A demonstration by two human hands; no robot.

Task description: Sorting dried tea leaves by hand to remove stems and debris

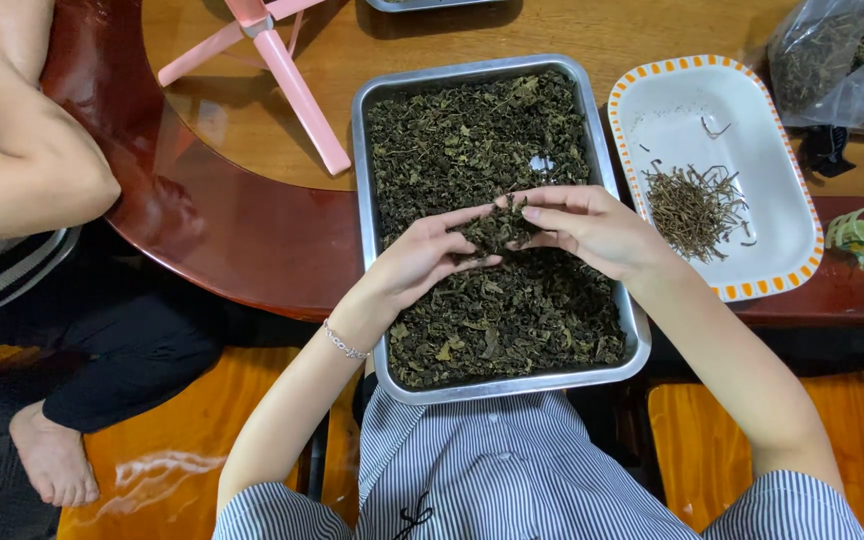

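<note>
Seen from above, a person in a blue-and-white striped shirt works over a rectangular stainless-steel tray (364,200) filled with dark green dried leaves (512,320). The tray sits at the near edge of a reddish-brown lacquered wooden surface (242,240), its front end overhanging toward the person's lap.

Both hands meet above the middle of the tray. The left hand (427,260), a thin silver bracelet (344,345) on its wrist, curls its fingers narrowly around a small clump of dried leaves (497,228). The right hand (592,228) comes in from the other side, its fingertips pinched on the same clump, so the two hands hold it between them just above the leaf bed.

Just right of the tray lies a white oblong dish with an orange-dashed rim (782,200), holding a small pile of thin brown stems (692,205). Beyond it, at the top right corner, rests a clear plastic bag of dried leaves (842,60). A pale green hair clip (860,238) lies on the surface near the dish's right edge. A pink plastic stand (287,70) is left of the tray's far end.

At the left, another person sits with arms folded (32,170), one bare foot (52,455) on the floor.
</note>
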